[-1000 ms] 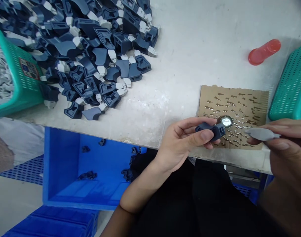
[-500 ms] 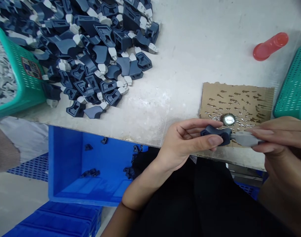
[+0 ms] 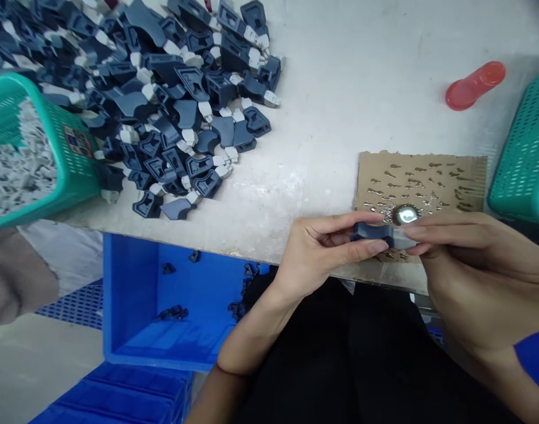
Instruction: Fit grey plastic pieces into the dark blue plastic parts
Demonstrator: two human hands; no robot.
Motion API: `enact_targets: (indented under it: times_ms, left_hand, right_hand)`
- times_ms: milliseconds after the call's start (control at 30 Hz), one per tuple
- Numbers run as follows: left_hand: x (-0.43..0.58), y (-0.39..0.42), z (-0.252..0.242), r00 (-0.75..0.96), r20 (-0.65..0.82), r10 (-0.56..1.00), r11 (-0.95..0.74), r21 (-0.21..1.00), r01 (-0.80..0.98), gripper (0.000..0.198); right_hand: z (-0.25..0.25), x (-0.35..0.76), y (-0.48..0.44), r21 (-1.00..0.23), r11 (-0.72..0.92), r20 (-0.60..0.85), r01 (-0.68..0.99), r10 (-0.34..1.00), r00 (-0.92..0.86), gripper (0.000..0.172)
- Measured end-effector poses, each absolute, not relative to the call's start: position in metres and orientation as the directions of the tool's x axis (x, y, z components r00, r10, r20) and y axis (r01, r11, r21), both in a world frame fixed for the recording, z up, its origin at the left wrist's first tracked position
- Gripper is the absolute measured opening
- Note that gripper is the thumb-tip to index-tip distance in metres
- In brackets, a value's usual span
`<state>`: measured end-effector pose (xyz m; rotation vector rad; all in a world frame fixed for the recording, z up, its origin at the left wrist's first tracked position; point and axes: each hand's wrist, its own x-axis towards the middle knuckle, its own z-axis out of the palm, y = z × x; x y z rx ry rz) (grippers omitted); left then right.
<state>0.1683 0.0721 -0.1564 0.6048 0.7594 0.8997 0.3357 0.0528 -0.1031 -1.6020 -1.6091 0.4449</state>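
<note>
My left hand pinches a dark blue plastic part between thumb and fingers. Against the right end of that part sits a light grey piece, which my right hand grips with its fingertips. The two pieces touch, in line with each other. Just behind them a metal bottle cap rests on a cardboard sheet dotted with shiny brown drops. At the left of the table lies a large pile of dark blue parts with light grey ends.
A green basket of small grey pieces stands at the left, another green basket at the right edge. A red cylinder is at the back right. Below the table edge, a blue bin holds several dark parts. A person's sleeve shows far left.
My right hand has moved left, bringing the grey piece up against the dark blue part; the gap between them has closed. The view has shifted slightly.
</note>
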Motion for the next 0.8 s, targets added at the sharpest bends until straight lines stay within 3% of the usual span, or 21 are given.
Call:
enact_targets:
  times_ms: [100,200,267,333,400,433,500,600,733,800]
  left_hand:
    - [0.172,0.077,-0.147,0.463,-0.346,0.816,0.547,0.722,-0.424,0.029]
    - [0.176,0.106,-0.125,0.474,-0.383,0.793,0.531,0.816,-0.229,0.031]
    - [0.179,0.152,-0.107,0.423,-0.311,0.851,0.360,0.932,-0.039,0.031]
    - [0.188,0.220,-0.091,0.313,-0.119,0.942,0.073,0.985,0.157,0.027]
    - [0.204,0.302,-0.080,0.170,0.114,0.979,-0.169,0.919,0.356,0.024]
    - [0.214,0.342,-0.076,0.113,0.175,0.978,-0.207,0.864,0.458,0.024]
    - [0.235,0.410,-0.073,-0.030,0.150,0.988,-0.095,0.757,0.646,0.028]
    - [0.260,0.463,-0.078,-0.128,0.085,0.988,0.037,0.676,0.736,0.031]
    - [0.267,0.466,-0.088,-0.177,0.028,0.984,0.124,0.606,0.786,0.035]
    - [0.259,0.459,-0.087,-0.202,0.043,0.978,0.140,0.582,0.801,0.038]
  right_hand:
    - [-0.110,0.337,0.052,-0.778,0.173,0.352,0.604,0.917,0.190,0.025]
    - [-0.115,0.349,0.050,-0.837,0.169,0.337,0.521,0.909,0.246,0.025]
    - [-0.117,0.362,0.048,-0.864,0.164,0.366,0.476,0.854,0.371,0.033]
    - [-0.117,0.381,0.044,-0.860,0.133,0.420,0.493,0.734,0.535,0.032]
    - [-0.117,0.403,0.036,-0.840,0.057,0.465,0.539,0.586,0.663,0.023]
    - [-0.117,0.413,0.031,-0.837,0.017,0.470,0.547,0.534,0.703,0.020]
    - [-0.116,0.431,0.020,-0.845,-0.055,0.448,0.532,0.471,0.760,0.019]
    - [-0.112,0.448,0.006,-0.865,-0.166,0.358,0.474,0.458,0.814,0.020]
    - [-0.121,0.463,-0.012,-0.874,-0.324,0.203,0.362,0.434,0.878,0.022]
    - [-0.140,0.478,-0.019,-0.862,-0.336,0.204,0.380,0.456,0.866,0.026]
